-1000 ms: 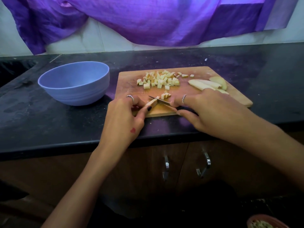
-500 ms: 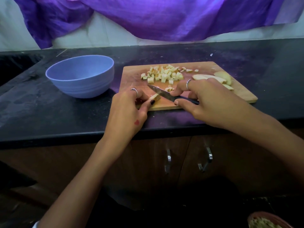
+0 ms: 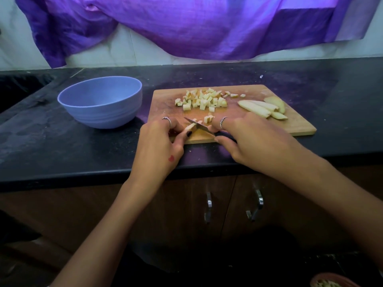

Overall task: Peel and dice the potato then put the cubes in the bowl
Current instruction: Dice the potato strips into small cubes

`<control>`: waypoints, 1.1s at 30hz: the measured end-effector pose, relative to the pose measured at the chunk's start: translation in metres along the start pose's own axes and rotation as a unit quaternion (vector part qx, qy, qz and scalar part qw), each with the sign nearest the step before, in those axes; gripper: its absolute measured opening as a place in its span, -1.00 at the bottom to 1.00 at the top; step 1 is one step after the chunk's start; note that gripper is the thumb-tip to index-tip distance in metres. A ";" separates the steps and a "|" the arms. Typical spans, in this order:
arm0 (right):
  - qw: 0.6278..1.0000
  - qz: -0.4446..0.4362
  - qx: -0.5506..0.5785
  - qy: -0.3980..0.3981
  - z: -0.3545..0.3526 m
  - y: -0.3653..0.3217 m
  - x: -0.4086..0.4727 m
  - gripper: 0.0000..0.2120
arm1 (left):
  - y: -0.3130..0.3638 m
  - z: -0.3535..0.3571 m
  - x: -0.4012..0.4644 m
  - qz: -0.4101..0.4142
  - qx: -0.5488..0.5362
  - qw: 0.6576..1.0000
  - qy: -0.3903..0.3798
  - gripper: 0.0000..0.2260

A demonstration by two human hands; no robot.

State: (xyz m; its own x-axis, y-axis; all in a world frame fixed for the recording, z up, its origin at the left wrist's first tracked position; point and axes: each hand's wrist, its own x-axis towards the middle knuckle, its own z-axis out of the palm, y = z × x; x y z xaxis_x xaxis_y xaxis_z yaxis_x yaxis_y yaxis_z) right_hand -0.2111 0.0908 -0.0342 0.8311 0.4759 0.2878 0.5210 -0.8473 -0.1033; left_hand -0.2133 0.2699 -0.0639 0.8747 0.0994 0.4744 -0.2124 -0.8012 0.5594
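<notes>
Left hand (image 3: 159, 141) pinches a potato strip (image 3: 191, 127) on the board (image 3: 298, 126); right hand (image 3: 248, 139) grips the knife (image 3: 199, 125) across it; cubes (image 3: 202, 100) at twelve o'clock; bowl (image 3: 101, 101) at nine.

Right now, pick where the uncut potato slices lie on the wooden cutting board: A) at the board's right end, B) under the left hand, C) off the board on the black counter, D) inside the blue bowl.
A: the pale potato slices lie stacked at the right end of the wooden cutting board.
</notes>
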 end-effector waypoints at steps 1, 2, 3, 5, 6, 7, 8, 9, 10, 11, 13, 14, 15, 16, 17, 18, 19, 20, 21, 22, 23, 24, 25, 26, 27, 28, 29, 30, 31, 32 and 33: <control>1.000 0.008 0.007 0.007 -0.001 0.000 0.000 -0.77 | -0.001 0.001 0.000 0.002 -0.001 1.000 0.004 -0.93; 0.999 0.016 0.030 0.015 -0.001 0.001 0.001 -0.77 | -0.001 0.000 -0.001 0.003 -0.003 1.000 0.006 -0.93; 0.998 0.021 0.059 0.024 -0.002 0.002 0.001 -0.78 | -0.001 0.001 0.000 0.005 -0.006 1.000 0.005 -0.92; 0.994 0.019 0.102 0.031 -0.002 0.001 0.001 -0.79 | -0.001 0.000 0.000 0.004 -0.006 1.000 0.002 -0.92; 0.993 0.019 0.110 0.029 -0.001 0.001 0.001 -0.79 | -0.001 0.000 0.000 0.003 -0.005 1.000 0.000 -0.92; 0.993 0.021 0.114 0.025 0.000 0.000 0.000 -0.79 | -0.001 0.000 0.000 0.004 -0.003 1.000 -0.001 -0.92; 0.993 0.024 0.117 0.021 0.001 -0.001 0.000 -0.79 | -0.001 -0.001 0.001 0.002 -0.003 1.000 -0.002 -0.93; 0.992 0.027 0.120 0.019 0.001 -0.001 0.000 -0.79 | -0.001 0.000 0.001 0.001 -0.003 1.000 -0.004 -0.93; 0.992 0.029 0.124 0.018 0.000 -0.001 0.000 -0.79 | -0.001 -0.001 0.001 0.000 -0.004 1.000 -0.006 -0.94; 0.991 0.033 0.129 0.014 -0.001 0.000 0.002 -0.79 | -0.001 0.000 0.001 0.000 -0.004 1.000 -0.009 -0.94; 0.990 0.035 0.133 -0.001 -0.004 0.002 0.005 -0.81 | -0.001 -0.001 0.002 -0.004 -0.004 1.000 -0.016 -0.96; 0.990 0.033 0.133 -0.010 -0.006 0.002 0.007 -0.82 | -0.001 -0.001 0.002 -0.003 -0.004 1.000 -0.017 -0.96; 0.991 0.030 0.133 -0.016 -0.007 0.002 0.010 -0.85 | -0.002 -0.001 0.002 0.000 -0.004 1.000 -0.016 -0.96; 0.991 0.027 0.133 -0.017 -0.008 0.001 0.014 -0.87 | -0.002 -0.002 0.003 0.003 -0.005 1.000 -0.014 -0.97; 0.990 0.022 0.135 -0.017 -0.009 0.000 0.017 -0.90 | -0.002 -0.002 0.003 0.005 -0.006 1.000 -0.013 -0.97; 0.990 0.019 0.138 -0.019 -0.009 -0.001 0.022 -0.92 | -0.002 -0.002 0.003 0.006 -0.008 1.000 -0.014 -0.98; 0.990 0.019 0.140 -0.026 -0.010 -0.002 0.025 -0.93 | -0.003 -0.001 0.003 0.006 -0.010 1.000 -0.014 -0.97; 0.990 0.020 0.138 -0.036 -0.009 -0.003 0.028 -0.93 | -0.002 -0.001 0.003 0.007 -0.010 1.000 -0.015 -0.97; 0.990 0.022 0.133 -0.043 -0.007 -0.003 0.030 -0.93 | -0.002 -0.001 0.002 0.007 -0.009 1.000 -0.014 -0.96; 0.990 0.023 0.128 -0.046 -0.006 -0.004 0.029 -0.91 | -0.002 -0.001 0.002 0.007 -0.008 1.000 -0.010 -0.96; 0.992 0.022 0.119 -0.044 -0.003 -0.005 0.028 -0.89 | -0.002 0.000 0.001 0.008 -0.007 1.000 -0.007 -0.96; 0.994 0.018 0.100 -0.037 -0.002 -0.006 0.025 -0.86 | -0.001 0.000 0.001 0.006 -0.007 1.000 -0.005 -0.95; 0.997 0.015 0.076 -0.029 0.000 -0.008 0.022 -0.82 | -0.001 0.000 0.001 0.004 -0.004 1.000 -0.006 -0.95; 0.998 0.014 0.056 -0.023 0.000 -0.009 0.018 -0.78 | -0.001 0.000 0.001 0.004 -0.003 1.000 -0.007 -0.95; 0.998 0.016 0.050 -0.022 0.000 -0.009 0.015 -0.75 | 0.000 0.000 0.001 0.003 -0.005 1.000 -0.007 -0.96; 0.998 0.018 0.053 -0.024 0.000 -0.010 0.012 -0.73 | 0.000 0.000 0.001 0.002 -0.009 1.000 -0.006 -0.97; 0.998 0.022 0.058 -0.028 0.000 -0.010 0.010 -0.73 | 0.000 0.000 0.001 0.000 -0.014 1.000 -0.007 -0.97; 0.997 0.026 0.062 -0.031 0.000 -0.010 0.008 -0.73 | 0.000 0.000 0.001 -0.003 -0.018 1.000 -0.009 -0.95; 0.997 0.027 0.066 -0.031 0.000 -0.010 0.006 -0.73 | 0.000 0.000 0.001 -0.004 -0.020 1.000 -0.008 -0.93; 0.996 0.026 0.074 -0.031 0.000 -0.010 0.004 -0.73 | 0.000 0.000 0.001 -0.003 -0.022 1.000 -0.005 -0.93; 0.996 0.030 0.078 -0.031 0.000 -0.009 0.002 -0.73 | -0.001 0.001 0.000 0.001 -0.023 1.000 0.000 -0.96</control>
State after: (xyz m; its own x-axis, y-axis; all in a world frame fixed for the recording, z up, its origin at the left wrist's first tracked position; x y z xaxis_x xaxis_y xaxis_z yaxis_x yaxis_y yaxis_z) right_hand -0.2146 0.0995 -0.0327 0.8690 0.4440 0.2182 0.4908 -0.8294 -0.2669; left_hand -0.2127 0.2701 -0.0650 0.8745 0.0981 0.4750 -0.2332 -0.7736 0.5891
